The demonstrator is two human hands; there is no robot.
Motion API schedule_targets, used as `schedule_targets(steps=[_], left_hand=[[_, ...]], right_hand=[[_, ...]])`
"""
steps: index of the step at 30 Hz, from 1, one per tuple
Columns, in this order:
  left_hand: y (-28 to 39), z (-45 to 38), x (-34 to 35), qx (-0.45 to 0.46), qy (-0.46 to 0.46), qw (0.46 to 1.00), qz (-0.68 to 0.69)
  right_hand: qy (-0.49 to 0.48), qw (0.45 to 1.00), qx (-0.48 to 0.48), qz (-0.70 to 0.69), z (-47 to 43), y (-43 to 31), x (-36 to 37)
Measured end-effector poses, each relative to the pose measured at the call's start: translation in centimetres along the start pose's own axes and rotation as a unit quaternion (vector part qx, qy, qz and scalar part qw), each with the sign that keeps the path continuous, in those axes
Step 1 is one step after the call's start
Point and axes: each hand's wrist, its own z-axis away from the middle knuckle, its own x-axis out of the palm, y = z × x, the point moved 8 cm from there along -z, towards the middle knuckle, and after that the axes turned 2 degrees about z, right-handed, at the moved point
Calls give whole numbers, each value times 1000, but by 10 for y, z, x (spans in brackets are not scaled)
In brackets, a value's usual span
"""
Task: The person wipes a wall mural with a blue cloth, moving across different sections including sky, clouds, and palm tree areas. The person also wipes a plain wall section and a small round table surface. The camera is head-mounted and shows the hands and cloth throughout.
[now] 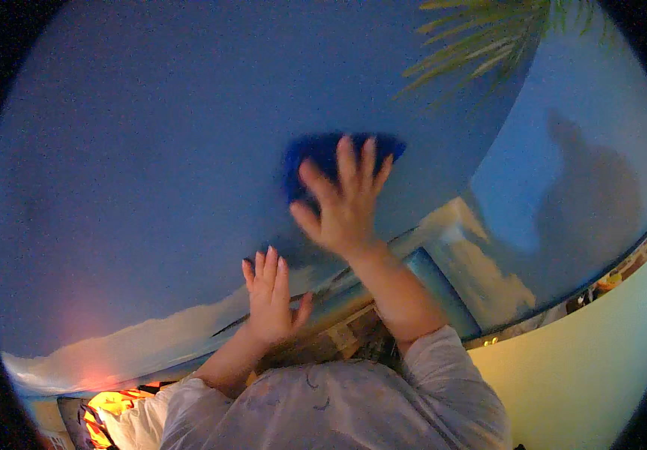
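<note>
My right hand [346, 208] has its fingers spread over a dark blue cloth [312, 149], pressing it against a wall painted as blue sky [160, 140]. The cloth shows above the fingers and to the left of them; the palm and the wrist lie beyond its lower edge. Lower and to the left, my left hand [270, 301] holds nothing. Its fingers point up the wall with the thumb apart. Whether its fingertips touch the paint I cannot tell.
Painted palm fronds [486, 45] hang at the top right, and painted clouds [149, 337] run along the lower wall. A dark shadow [588, 191] falls on the right part. Orange and yellow fabric [112, 405] lies at the lower left. A pale yellow-green surface [571, 371] is at the lower right.
</note>
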Motion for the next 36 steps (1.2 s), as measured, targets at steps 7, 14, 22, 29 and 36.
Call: schedule_targets(steps=[7, 14, 22, 29, 36], left_hand=[[22, -15, 30, 10, 14, 1000, 24], [10, -33, 63, -36, -40, 998, -32], [11, -42, 95, -38, -58, 975, -210], [17, -51, 116, -1, -46, 977, -209], [22, -63, 131, 1, -74, 970, -232]], right_hand=[[-29, 995, 87, -50, 39, 16, 9], [-83, 993, 59, -61, 94, 39, 20], [15, 992, 119, -27, -16, 118, -20], [-50, 989, 125, -67, 159, 95, 27], [28, 973, 226, -36, 37, 203, -11]])
